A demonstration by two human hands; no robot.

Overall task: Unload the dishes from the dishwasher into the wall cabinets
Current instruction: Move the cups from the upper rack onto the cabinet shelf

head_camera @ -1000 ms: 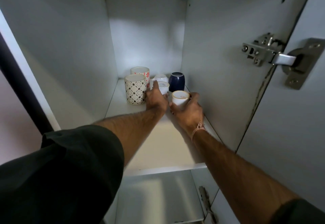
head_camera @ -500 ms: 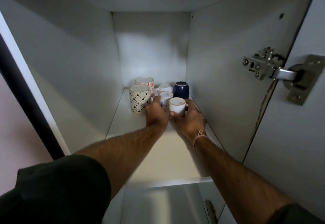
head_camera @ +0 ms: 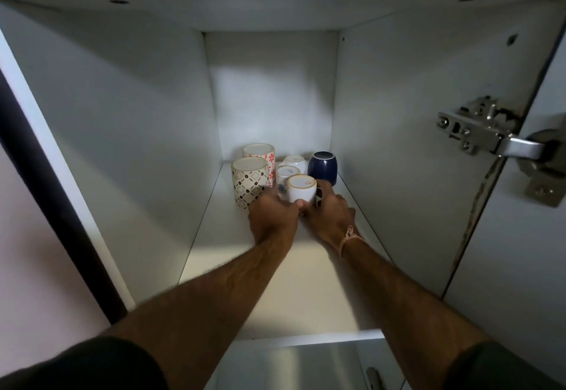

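Head view: white cabinet shelf (head_camera: 321,291) holds 6 upturned cups at back.

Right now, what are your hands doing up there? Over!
Both hands, left and right, closed around the white cup, upside down on the shelf. Five other upside-down cups crowd close behind. Over.

— Where did your head camera sit?
— Just outside the open wall cabinet (head_camera: 122,132), facing in and slightly down along your forearms.
— How near?
— Close; shelf (head_camera: 275,291) filled the middle, door hinge (head_camera: 477,132) at right. You wore one view only.
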